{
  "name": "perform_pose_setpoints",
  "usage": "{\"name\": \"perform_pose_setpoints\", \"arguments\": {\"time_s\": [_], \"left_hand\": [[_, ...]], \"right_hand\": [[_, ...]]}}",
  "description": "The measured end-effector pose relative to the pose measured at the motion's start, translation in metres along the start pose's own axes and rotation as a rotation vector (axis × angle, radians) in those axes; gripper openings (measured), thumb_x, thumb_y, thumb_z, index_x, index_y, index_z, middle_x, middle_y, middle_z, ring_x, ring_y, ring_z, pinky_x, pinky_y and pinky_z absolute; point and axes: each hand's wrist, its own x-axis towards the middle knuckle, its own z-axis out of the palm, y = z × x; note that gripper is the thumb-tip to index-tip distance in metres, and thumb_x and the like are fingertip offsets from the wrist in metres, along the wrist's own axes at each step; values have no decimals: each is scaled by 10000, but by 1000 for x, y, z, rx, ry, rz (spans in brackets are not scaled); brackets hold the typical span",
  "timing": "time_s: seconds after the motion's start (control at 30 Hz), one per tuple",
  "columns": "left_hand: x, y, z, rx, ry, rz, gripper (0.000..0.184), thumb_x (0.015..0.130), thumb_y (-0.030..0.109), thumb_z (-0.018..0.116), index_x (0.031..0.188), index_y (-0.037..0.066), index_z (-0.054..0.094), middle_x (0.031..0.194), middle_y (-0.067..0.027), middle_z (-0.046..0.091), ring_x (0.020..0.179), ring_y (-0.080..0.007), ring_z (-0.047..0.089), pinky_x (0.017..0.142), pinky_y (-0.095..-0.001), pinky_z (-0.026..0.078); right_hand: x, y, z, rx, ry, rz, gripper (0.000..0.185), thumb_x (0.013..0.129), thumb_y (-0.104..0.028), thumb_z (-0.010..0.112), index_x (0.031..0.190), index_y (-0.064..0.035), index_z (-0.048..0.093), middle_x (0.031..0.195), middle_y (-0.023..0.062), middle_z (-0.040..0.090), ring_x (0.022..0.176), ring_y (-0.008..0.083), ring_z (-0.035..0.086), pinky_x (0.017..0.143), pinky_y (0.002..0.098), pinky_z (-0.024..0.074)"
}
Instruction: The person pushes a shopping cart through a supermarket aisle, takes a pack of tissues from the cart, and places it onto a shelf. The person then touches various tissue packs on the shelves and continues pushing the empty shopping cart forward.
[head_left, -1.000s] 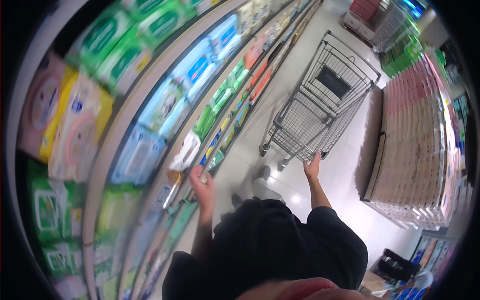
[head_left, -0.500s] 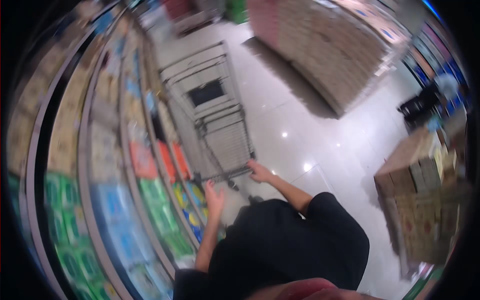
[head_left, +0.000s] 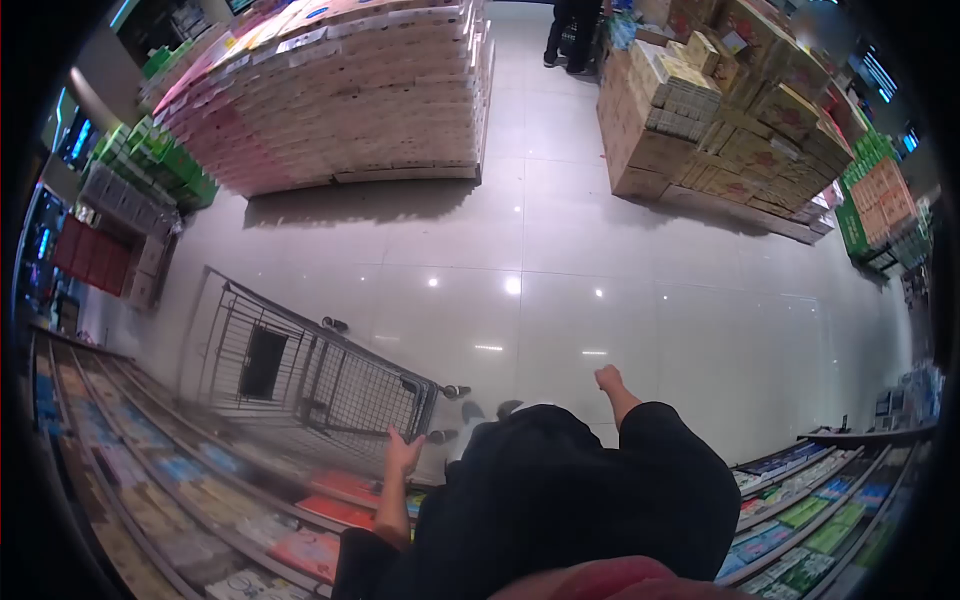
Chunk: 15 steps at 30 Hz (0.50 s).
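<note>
A grey wire shopping cart [head_left: 365,385] stands at the left of the frame, slanting from the left down toward the centre, with a dark panel [head_left: 263,362] on its farther part. The left hand [head_left: 403,458], left of centre in the lower half, is open, thumb and fingers spread just beside the cart's near end (the two overlap in view, so I cannot tell whether they touch). The right hand [head_left: 609,380], right of centre, is over the pale tiled floor [head_left: 560,310], well apart from the cart, its fingers curled closed.

Shelves [head_left: 245,504] of packaged goods run along the lower left, orange-red packs [head_left: 335,510] among them near the left forearm; more shelving [head_left: 800,530] fills the lower right. A broad stack of pale cartons [head_left: 370,120] takes up the upper left, and brown cardboard boxes [head_left: 650,150] are piled at the upper right. Between them, at the top edge, another person [head_left: 573,30] in dark trousers is partly visible.
</note>
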Motion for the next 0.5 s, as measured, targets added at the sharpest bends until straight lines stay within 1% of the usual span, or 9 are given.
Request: {"name": "perform_pose_setpoints", "arguments": {"time_s": [0.03,0.07,0.17,0.2,0.23,0.3,0.33,0.4,0.5], "left_hand": [[9,-4,-5,-19,-36,-25,1041,715,398,780,1435,-46,173,1172,-314,566,1092,-439,565,926,-440,449],[12,-6,-11,-29,-63,-9,1021,724,393,772,1438,-36,182,1073,-276,618,1027,-414,603,888,-434,467],[23,-22,-12,-16,-120,-5,979,732,382,768,1432,-22,215,981,-237,649,957,-394,629,858,-426,479],[29,-35,0,-7,-74,8,892,764,351,745,1419,0,253,918,-211,655,890,-376,640,825,-424,485],[30,-41,3,-3,-100,24,892,764,351,745,1419,0,253,918,-211,655,890,-376,640,825,-424,485],[36,-47,10,53,-63,58,745,805,292,712,1376,25,314,879,-192,645,843,-358,637,786,-427,483],[34,-44,9,53,-89,78,745,805,292,712,1376,25,314,879,-192,645,843,-358,637,786,-427,483],[26,-39,3,-108,-62,27,610,836,241,680,1319,38,369,862,-185,635,828,-359,631,773,-440,476],[23,-41,0,-106,-2,119,536,848,224,668,1275,42,401,896,-183,635,849,-369,624,786,-448,468]], "right_hand": [[-33,10,-34,133,-84,180,319,786,-218,532,851,82,619,757,247,663,641,352,679,633,439,553],[-49,42,-39,240,-130,205,290,798,-198,529,827,76,615,723,230,652,586,316,671,531,432,532],[-111,69,-53,356,-227,480,283,823,-193,546,943,61,584,794,208,647,625,291,668,551,419,519],[-129,66,-49,387,-247,510,289,831,-191,552,981,56,574,817,201,646,638,283,666,557,415,514],[-144,64,-42,411,-263,526,300,840,-189,558,1020,51,564,841,194,644,651,275,665,564,411,510],[-167,58,-21,485,-309,528,335,855,-209,573,1102,14,536,899,176,640,684,264,665,609,416,514],[-183,51,-15,523,-328,508,319,856,-212,578,1094,-1,550,890,167,638,684,254,659,607,409,518],[-203,31,-3,541,-382,466,288,859,-212,583,1079,-26,574,879,148,635,691,231,647,608,394,525],[-224,10,6,521,-404,425,262,864,-204,580,1064,-36,587,870,131,632,705,212,635,612,378,530]]}}
